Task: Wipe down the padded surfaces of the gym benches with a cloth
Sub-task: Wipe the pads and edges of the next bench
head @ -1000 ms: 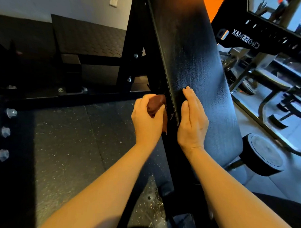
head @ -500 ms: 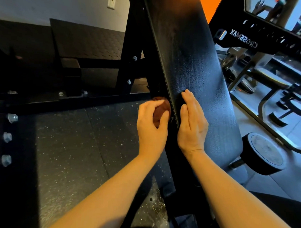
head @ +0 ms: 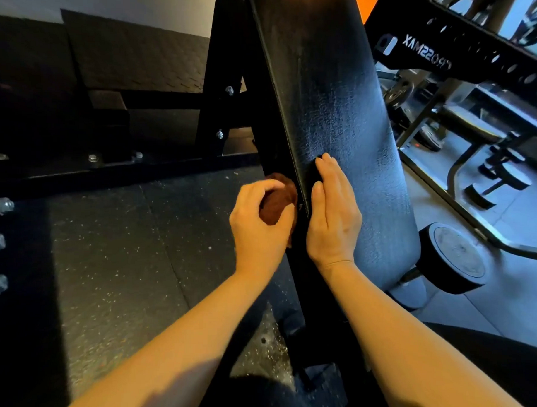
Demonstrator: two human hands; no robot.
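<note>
A long black padded bench back (head: pixel 340 114) slopes up through the middle of the view. My left hand (head: pixel 260 227) grips a bunched reddish-brown cloth (head: pixel 276 200) and holds it against the pad's left side edge. My right hand (head: pixel 332 217) lies flat on the pad's top face just right of the stitched seam, fingers straight and pointing up the pad. The two hands sit side by side, with the seam between them.
The black steel frame (head: pixel 222 89) with bolts stands behind the pad on the left. Speckled rubber flooring (head: pixel 122 259) lies below. A round foam roller pad (head: pixel 454 258) sits low right. More gym machines (head: pixel 467 58) fill the right side.
My left hand with the cloth has slid a little down along the pad's left edge, and its fingers have curled more tightly around the cloth. My right hand stays flat on the pad.
</note>
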